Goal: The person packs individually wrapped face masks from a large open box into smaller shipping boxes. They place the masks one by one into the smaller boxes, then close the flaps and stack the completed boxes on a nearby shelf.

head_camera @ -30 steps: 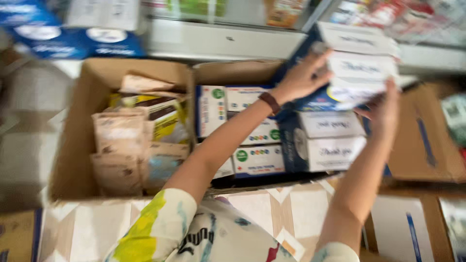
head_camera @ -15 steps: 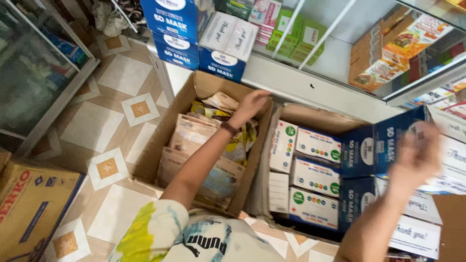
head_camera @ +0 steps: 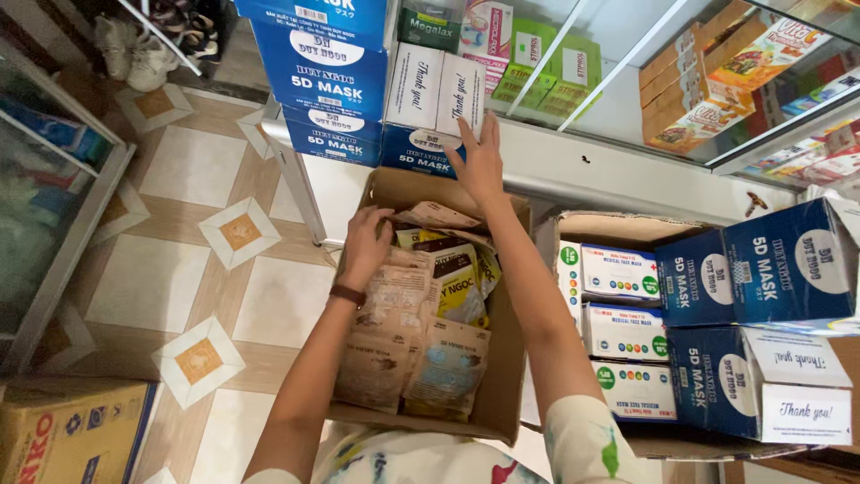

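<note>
Head view: our left hand (head_camera: 365, 244) fingers curled on brown mask packets (head_camera: 387, 309) inside open carton (head_camera: 506, 358). Right hand (head_camera: 479, 161) at 12 o'clock, fingers spread flat against blue-white mask box (head_camera: 436, 112).

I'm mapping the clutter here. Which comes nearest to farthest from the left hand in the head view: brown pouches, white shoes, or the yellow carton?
From the left hand:
1. Brown pouches, touching it, in the open box.
2. White shoes, upper left on the floor.
3. Yellow carton, bottom left corner.
</note>
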